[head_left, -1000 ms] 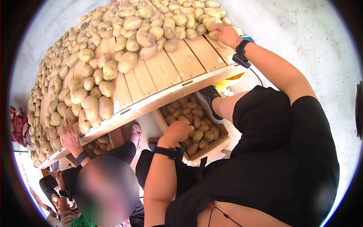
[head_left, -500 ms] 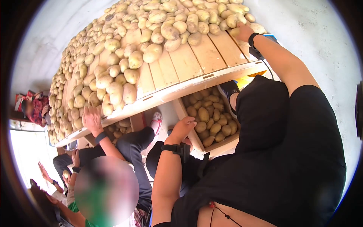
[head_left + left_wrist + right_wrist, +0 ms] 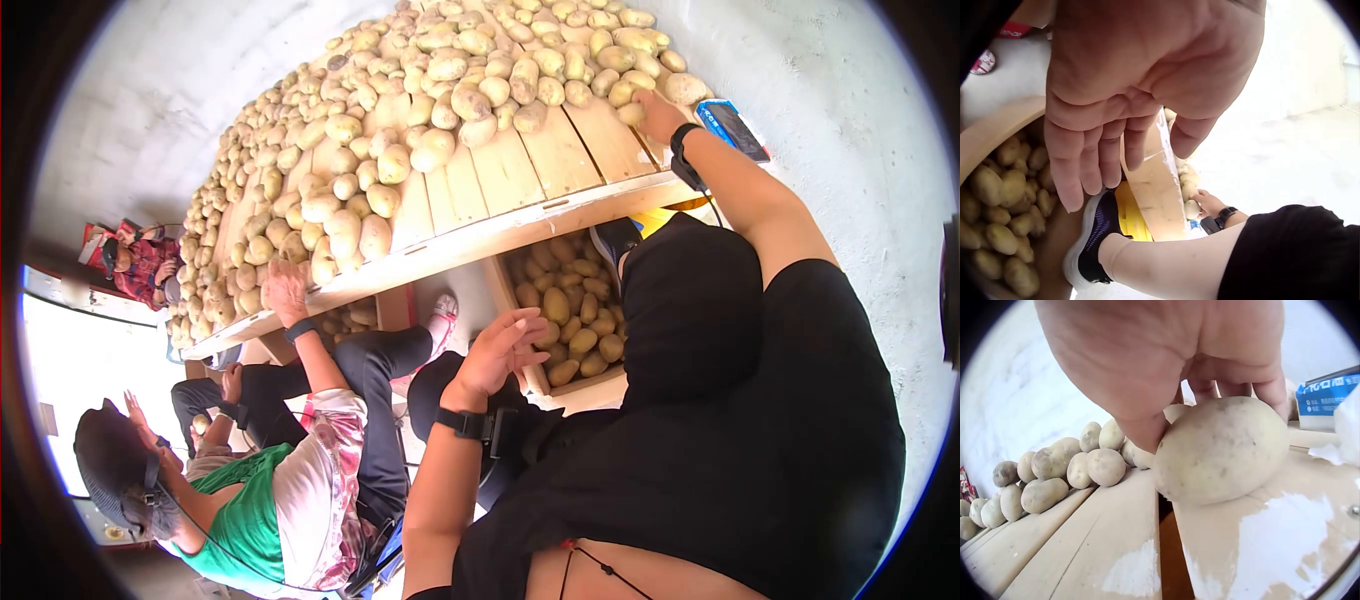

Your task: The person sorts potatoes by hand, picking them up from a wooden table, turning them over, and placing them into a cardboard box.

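Observation:
At the right end of the slatted wooden table [image 3: 500, 165], my right hand [image 3: 662, 118] has its fingers and thumb around a potato [image 3: 631, 114]. In the right wrist view that large pale potato [image 3: 1222, 450] rests on the slats under the right hand [image 3: 1166, 350], thumb at its left side, fingers behind it. My left hand [image 3: 497, 352] is raised, palm up and holding nothing, beside a wooden crate of potatoes [image 3: 575, 310] below the table edge. The left wrist view shows the left hand [image 3: 1141, 81] with its fingers extended and nothing in them.
Many potatoes [image 3: 330, 130] are heaped across the table. A blue box [image 3: 722, 128] lies at its right end. To the left sits a person in a green and white top [image 3: 250, 500], one hand at the table edge. Another person in red [image 3: 146, 268] is farther off. My shoe [image 3: 1099, 231] stands by the crate.
The head view has shifted, bringing the neighbouring person and blue box more into sight. My left hand has moved up from the crate and its fingers have opened. My right hand stays among the end potatoes.

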`<state>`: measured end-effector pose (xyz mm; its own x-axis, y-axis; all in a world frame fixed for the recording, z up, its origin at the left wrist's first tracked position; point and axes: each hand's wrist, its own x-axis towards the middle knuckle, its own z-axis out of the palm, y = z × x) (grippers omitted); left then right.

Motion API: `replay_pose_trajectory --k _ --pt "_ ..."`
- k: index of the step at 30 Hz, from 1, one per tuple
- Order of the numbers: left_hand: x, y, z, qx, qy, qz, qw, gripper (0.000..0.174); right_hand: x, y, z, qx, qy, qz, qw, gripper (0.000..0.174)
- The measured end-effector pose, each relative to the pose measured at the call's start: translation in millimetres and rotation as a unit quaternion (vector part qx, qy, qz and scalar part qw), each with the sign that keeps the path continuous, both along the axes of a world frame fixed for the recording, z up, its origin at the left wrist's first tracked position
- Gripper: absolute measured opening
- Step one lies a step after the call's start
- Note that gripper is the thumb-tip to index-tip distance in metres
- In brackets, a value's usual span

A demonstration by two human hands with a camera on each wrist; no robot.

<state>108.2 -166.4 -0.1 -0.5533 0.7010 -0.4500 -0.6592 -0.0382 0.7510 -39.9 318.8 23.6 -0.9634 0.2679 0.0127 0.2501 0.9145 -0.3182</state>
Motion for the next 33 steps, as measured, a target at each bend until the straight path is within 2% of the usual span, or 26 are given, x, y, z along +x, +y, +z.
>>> replay_pose_trajectory --k 1,6,8,12,13,14,16,17,20,21,28,33 --pt "4.2 -4.0 6.1 0.024 -0.008 0.01 1.0 0.051 -3.5 2.6 -20.6 0.002 0.027 -0.006 1.0 0.053" --pt "30.7 -31.1 27.3 0.111 -0.013 0.074 0.991 0.051 23.9 -25.2 -16.8 0.079 0.028 -0.022 0.996 0.055" --pt "44.2 -43.4 35.6 0.129 -0.012 0.095 0.987 0.053 35.4 -25.1 -25.5 0.098 0.084 0.003 0.992 0.054" --pt "74.3 -70.8 46.7 0.152 -0.004 0.131 0.98 0.058 36.2 -19.4 -37.3 0.07 0.121 0.012 0.99 0.058" --pt "81.2 -76.4 50.0 0.155 -0.005 0.139 0.978 0.058 28.4 -9.1 -55.2 0.066 0.167 0.026 0.983 0.059" --pt "88.2 -81.9 53.1 0.158 -0.006 0.148 0.976 0.059 26.6 -12.6 -51.1 0.076 0.123 0.0 0.989 0.061" --pt "98.3 -91.7 60.8 0.16 0.008 0.154 0.975 0.061 -0.5 -12.8 -59.4 0.12 0.121 0.023 0.985 0.06" --pt "101.9 -93.4 61.8 0.157 0.01 0.15 0.976 0.062 22.1 -2.0 -64.0 0.11 0.146 0.006 0.983 0.059" --pt "129.1 -109.5 78.1 0.15 0.031 0.172 0.973 0.065 13.3 1.6 -69.1 0.08 0.102 0.005 0.992 0.063" --pt "135.9 -112.0 79.1 0.152 0.032 0.18 0.971 0.066 8.1 10.8 -81.8 0.096 0.105 0.01 0.99 0.063" --pt "164.9 -121.7 85.4 0.151 0.037 0.213 0.965 0.069 22.8 -7.8 -68.4 0.101 0.11 -0.009 0.989 0.056" --pt "163.2 -122.7 82.0 0.165 0.033 0.213 0.963 0.068 17.0 -3.0 -78.5 0.1 0.128 -0.014 0.987 0.054"
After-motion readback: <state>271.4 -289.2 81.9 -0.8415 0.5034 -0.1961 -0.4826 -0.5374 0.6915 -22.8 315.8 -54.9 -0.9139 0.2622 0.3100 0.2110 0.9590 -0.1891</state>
